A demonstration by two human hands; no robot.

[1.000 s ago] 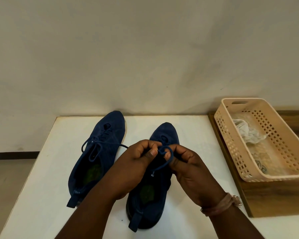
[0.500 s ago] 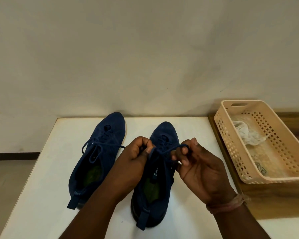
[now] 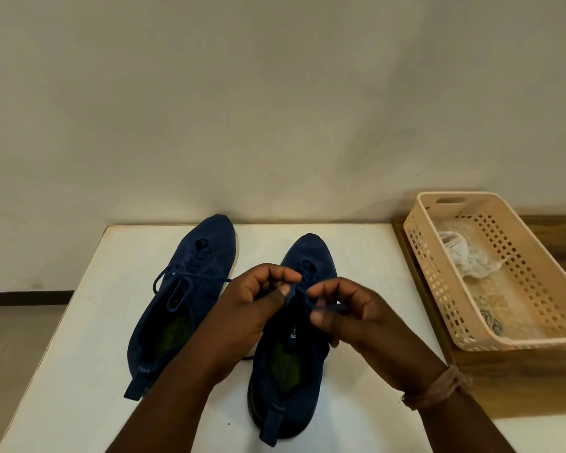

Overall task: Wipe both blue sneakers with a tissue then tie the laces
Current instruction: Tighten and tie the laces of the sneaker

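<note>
White tabletop (image 3: 356,256) under us; our left hand (image 3: 252,308) and right hand (image 3: 350,315) each pinch the lace (image 3: 303,294) over the right sneaker (image 3: 294,354). If either pinch slackens, we think the knot will loosen. Left of our hands lies the other sneaker (image 3: 190,295); right, one basket (image 3: 438,266) holding one crumpled tissue (image 3: 464,259). Two sneakers in all.
</note>
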